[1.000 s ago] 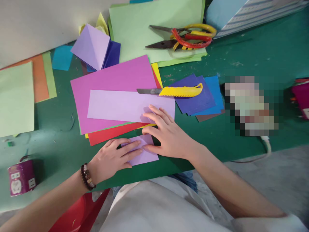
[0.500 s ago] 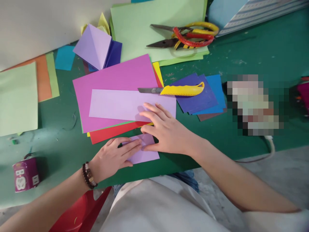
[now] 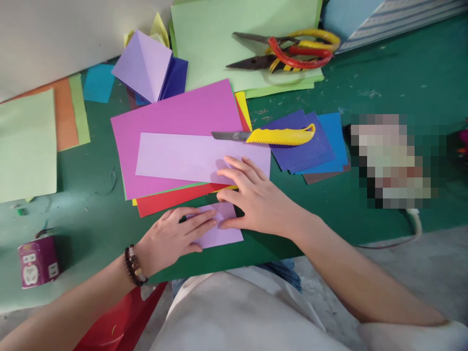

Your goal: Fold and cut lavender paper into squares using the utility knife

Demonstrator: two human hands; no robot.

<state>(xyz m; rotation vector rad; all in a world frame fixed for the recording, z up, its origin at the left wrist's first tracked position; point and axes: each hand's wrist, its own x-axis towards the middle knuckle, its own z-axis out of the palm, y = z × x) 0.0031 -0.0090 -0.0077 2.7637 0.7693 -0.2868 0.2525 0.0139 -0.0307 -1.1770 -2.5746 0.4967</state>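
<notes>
A small lilac paper piece point(image 3: 219, 234) lies on the green table point(image 3: 365, 92) near its front edge. My left hand point(image 3: 171, 241), with a bead bracelet at the wrist, lies flat on the paper's left part, fingers stretched out. My right hand point(image 3: 256, 197) rests on its right part, thumb and forefinger pressing the paper, the other fingers spread over a long lilac strip point(image 3: 183, 158). That strip lies on a magenta sheet point(image 3: 175, 117) stacked over red and yellow sheets.
A yellow utility knife point(image 3: 270, 136) lies just beyond my right hand, on dark blue squares point(image 3: 307, 146). Scissors point(image 3: 288, 51) rest on pale green sheets at the back. A folded lilac shape point(image 3: 144, 63) stands behind; a purple socket block point(image 3: 34, 261) sits at the left.
Both hands stay pressed on the small lilac paper; only the view has shifted slightly.
</notes>
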